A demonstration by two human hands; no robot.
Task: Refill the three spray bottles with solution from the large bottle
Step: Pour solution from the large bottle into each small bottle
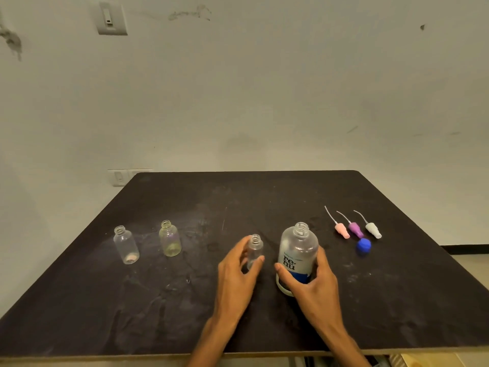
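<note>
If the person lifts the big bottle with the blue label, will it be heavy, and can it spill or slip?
The large bottle looks mostly clear above its label, so it is probably light. Its neck is open, with the blue cap lying on the table, so tilting could spill any liquid. The right hand wraps its smooth wall, which may slip if wet.

Hands grip small bottle [254,250], large bottle [297,256].

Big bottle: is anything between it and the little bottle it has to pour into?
Nothing visible. The big bottle in the right hand and the little bottle in the left hand stand side by side, both uncapped, with only bare table between.
</note>
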